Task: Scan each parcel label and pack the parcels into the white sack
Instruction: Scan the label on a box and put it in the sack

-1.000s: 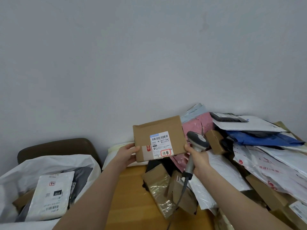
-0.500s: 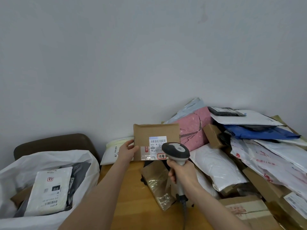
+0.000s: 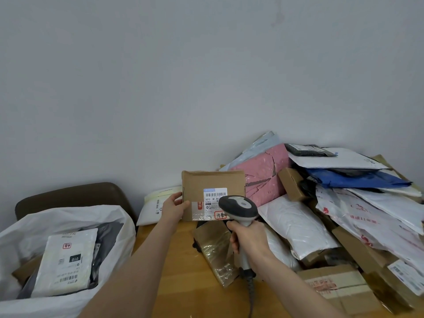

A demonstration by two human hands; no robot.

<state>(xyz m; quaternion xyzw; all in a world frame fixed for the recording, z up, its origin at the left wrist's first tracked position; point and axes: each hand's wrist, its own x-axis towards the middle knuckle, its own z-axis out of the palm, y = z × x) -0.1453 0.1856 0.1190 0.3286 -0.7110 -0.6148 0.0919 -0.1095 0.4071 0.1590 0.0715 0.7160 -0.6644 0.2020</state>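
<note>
Left hand (image 3: 174, 206) grips the box (image 3: 212, 195) upright above the table (image 3: 183, 283), label (image 3: 214, 203) facing the scanner (image 3: 238, 207) clenched in the right hand (image 3: 249, 241) just before it; sack (image 3: 110, 223) lies left.

Two bare arms of one person, seen from the wearer's own head-height viewpoint. The left forearm (image 3: 137, 260) is uncovered along its whole visible length, slim and smooth, and ends in the bare left hand (image 3: 174, 207). The right forearm (image 3: 298, 283) is equally uncovered, down to the bare right hand (image 3: 247, 239). The lower frame edge cuts off both arms.
</note>
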